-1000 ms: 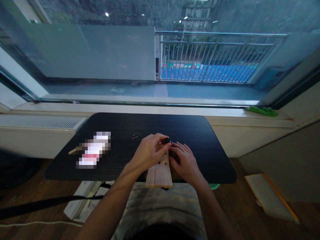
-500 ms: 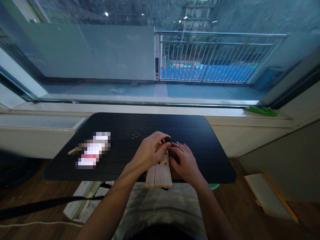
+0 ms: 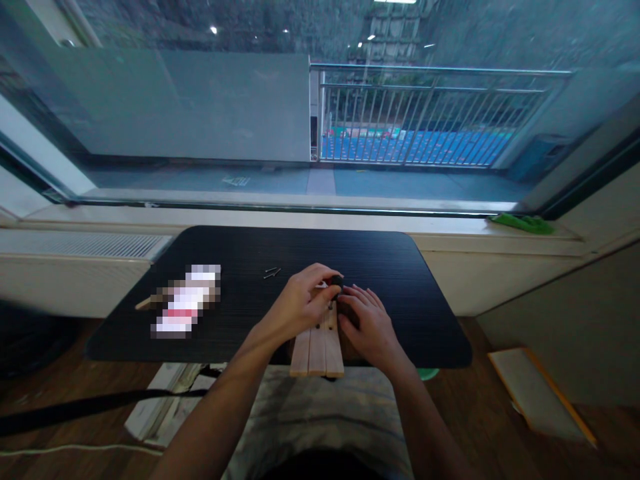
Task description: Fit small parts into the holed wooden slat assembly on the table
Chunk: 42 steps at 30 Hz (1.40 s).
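Observation:
A piece made of light wooden slats (image 3: 317, 350) lies at the near edge of the black table (image 3: 400, 267), with small dark holes in it. My left hand (image 3: 300, 303) rests over its far end, fingers pinched on a small black part (image 3: 336, 283). My right hand (image 3: 367, 323) lies beside it on the right side of the wood, fingers curled against the piece and touching the same black part. Whether the right hand grips anything is hidden.
Two or three small dark screws (image 3: 273, 272) lie on the table behind my left hand. A blurred white and pink pack (image 3: 185, 303) with a wooden stick (image 3: 145, 303) lies at the left. A green cloth (image 3: 523, 222) sits on the window sill.
Almost nothing has moved; my left fingers shifted slightly on the small black part while the right hand stayed in place.

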Motion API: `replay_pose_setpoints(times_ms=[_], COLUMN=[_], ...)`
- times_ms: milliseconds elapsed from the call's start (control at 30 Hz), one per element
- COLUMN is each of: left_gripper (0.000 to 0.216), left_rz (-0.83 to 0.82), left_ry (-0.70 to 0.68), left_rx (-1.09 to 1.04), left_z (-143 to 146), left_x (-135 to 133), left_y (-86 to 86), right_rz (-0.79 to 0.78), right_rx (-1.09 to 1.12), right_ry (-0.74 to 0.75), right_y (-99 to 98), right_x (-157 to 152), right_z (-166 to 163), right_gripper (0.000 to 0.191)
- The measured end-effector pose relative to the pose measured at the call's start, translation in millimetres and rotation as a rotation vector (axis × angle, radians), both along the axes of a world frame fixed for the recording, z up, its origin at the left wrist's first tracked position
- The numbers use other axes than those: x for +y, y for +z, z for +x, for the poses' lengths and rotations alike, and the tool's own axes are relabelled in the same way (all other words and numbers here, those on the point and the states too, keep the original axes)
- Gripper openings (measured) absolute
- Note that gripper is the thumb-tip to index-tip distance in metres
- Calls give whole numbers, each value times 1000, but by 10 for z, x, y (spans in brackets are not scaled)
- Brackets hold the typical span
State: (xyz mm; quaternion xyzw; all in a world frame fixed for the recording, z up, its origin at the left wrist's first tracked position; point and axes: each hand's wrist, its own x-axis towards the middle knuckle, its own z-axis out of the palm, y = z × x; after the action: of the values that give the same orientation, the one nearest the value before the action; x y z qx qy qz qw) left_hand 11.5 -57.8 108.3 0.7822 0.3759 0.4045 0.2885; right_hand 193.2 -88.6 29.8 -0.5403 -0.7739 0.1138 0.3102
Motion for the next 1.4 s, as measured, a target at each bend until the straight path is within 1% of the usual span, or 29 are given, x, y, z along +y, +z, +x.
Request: replay_pose_setpoints(times_ms=[200,500,633,867,1133,1267,1400], left_gripper=[17,20,22,24,27,28,28], left_rz=[-56,-138,-150,-159,-211,-245,-266], left_ry=[-50,-120,-149,-190,-246,-299,-320], left_rx=[-35,-59,-69,-32,3,26,1], left_z=[-9,-62,-80,-144,-162,-165,-169], left_x=[23,89,112,205,234,263,286], left_y=[20,7,-8,-25,23,27,10], right_rz=[-5,-3,-11,-23,-16,-6,-8], right_rx=[-27,-28,-34,-33,-22,-27,-28], right_ry=[4,3,3,5,8,5,2], right_y=[6,16,27,14,14,28,38], right_x=[-2,-14,-19,-19,-36,-49,-59], right_z=[7,12,16,17,31,31,28], right_gripper=[32,32,32,34,33,32,32])
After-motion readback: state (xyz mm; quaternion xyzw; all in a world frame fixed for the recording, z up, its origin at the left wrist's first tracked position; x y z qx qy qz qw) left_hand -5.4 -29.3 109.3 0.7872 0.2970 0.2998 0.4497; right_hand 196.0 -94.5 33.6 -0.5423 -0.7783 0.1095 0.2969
